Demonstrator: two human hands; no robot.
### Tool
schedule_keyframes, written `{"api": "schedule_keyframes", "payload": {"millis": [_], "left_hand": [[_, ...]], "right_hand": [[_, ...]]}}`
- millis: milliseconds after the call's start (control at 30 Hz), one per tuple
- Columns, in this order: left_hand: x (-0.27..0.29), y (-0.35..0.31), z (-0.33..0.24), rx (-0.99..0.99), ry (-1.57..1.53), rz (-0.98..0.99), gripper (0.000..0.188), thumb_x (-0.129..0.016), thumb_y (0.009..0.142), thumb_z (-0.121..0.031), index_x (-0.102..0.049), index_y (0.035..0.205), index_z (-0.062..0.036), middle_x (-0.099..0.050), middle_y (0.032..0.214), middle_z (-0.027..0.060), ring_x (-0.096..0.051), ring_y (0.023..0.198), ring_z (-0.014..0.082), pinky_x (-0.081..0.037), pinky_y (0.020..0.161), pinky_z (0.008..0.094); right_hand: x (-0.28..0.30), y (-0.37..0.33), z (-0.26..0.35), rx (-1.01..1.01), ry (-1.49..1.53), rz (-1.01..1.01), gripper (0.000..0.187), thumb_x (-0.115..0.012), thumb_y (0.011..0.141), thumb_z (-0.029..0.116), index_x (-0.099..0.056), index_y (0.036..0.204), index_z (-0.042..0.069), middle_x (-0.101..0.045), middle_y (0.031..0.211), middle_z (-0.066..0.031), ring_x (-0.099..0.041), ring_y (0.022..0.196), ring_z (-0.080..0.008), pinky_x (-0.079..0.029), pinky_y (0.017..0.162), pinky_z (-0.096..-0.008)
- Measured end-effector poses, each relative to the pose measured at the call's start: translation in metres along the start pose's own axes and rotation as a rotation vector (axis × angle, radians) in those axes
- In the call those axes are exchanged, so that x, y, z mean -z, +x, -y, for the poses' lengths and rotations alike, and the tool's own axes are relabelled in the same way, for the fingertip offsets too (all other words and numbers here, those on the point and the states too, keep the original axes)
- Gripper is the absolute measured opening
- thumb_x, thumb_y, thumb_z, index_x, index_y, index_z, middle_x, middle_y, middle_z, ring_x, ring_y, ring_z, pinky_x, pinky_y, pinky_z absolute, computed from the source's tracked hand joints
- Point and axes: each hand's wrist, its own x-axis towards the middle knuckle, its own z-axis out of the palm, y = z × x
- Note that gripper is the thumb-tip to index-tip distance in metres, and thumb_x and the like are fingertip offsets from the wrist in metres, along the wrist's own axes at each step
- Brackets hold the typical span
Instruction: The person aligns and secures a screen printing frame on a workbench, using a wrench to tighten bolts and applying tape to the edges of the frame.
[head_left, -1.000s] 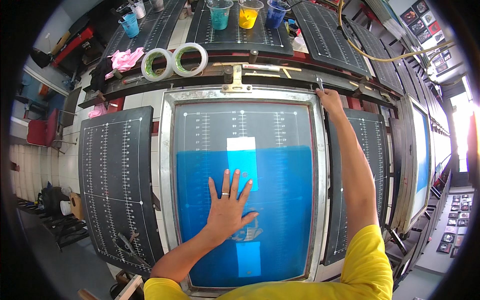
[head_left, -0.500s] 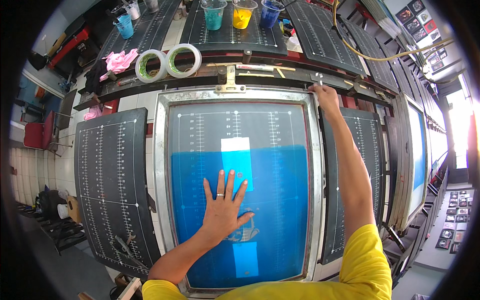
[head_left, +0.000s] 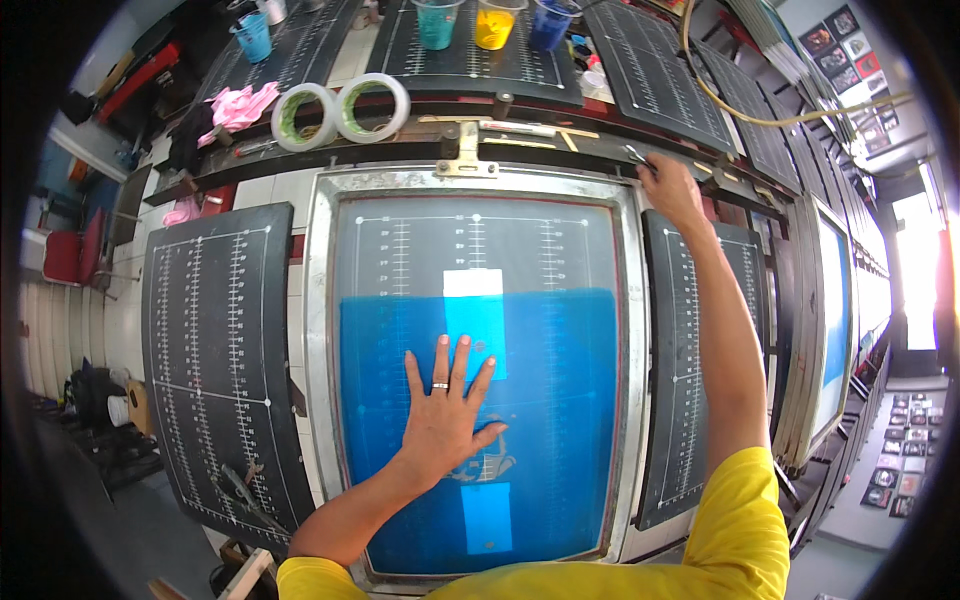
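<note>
Screen (head_left: 627, 400) at centre. Left hand (head_left: 440, 430) at 7 o'clock: spread, palm down on blue mesh (head_left: 560, 420). Right hand (head_left: 672, 188) at 2 o'clock: pinching what appears metal tool (head_left: 632, 154), grip partly hidden. Two tape rolls (head_left: 342, 110) at 11 o'clock.

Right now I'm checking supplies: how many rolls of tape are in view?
2. Both are on the dark shelf beyond the screen frame, left of the metal bracket: the left roll and, beside it, the right roll. Others could be hidden.
</note>
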Motion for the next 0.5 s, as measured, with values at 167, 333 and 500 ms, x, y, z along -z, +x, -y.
{"api": "schedule_keyframes", "payload": {"millis": [167,333,500], "left_hand": [[0.001,-0.001,0.003,0.001,-0.027,-0.015,0.085,-0.052,0.093,-0.068,-0.038,0.155,-0.0123,-0.018,0.162,0.0283,-0.007,0.152,0.0473,-0.013,0.11,0.0796],[0.001,-0.002,0.005,-0.007,-0.054,-0.034,0.084,-0.052,0.093,-0.068,-0.037,0.156,-0.0137,-0.019,0.162,0.0276,-0.007,0.153,0.0472,-0.014,0.111,0.0791],[0.001,-0.005,0.006,0.006,-0.065,-0.028,0.084,-0.052,0.093,-0.067,-0.035,0.157,-0.0141,-0.019,0.163,0.027,-0.008,0.153,0.0467,-0.015,0.111,0.0787]], "right_hand": [[0.016,-0.004,0.032,0.135,0.183,-0.055,0.024,-0.063,0.094,0.024,-0.07,0.109,0.007,-0.07,0.097,-0.0203,-0.066,0.09,-0.0405,-0.05,0.077,-0.0476],[0.017,-0.006,0.114,0.334,0.372,-0.016,0.024,-0.064,0.094,0.023,-0.069,0.107,0.003,-0.069,0.096,-0.0204,-0.067,0.084,-0.0403,-0.051,0.074,-0.0464],[-0.004,0.013,0.202,0.598,0.36,0.112,0.022,-0.062,0.093,0.021,-0.067,0.107,0.005,-0.07,0.092,-0.0195,-0.067,0.085,-0.0393,-0.051,0.075,-0.0482]]}}
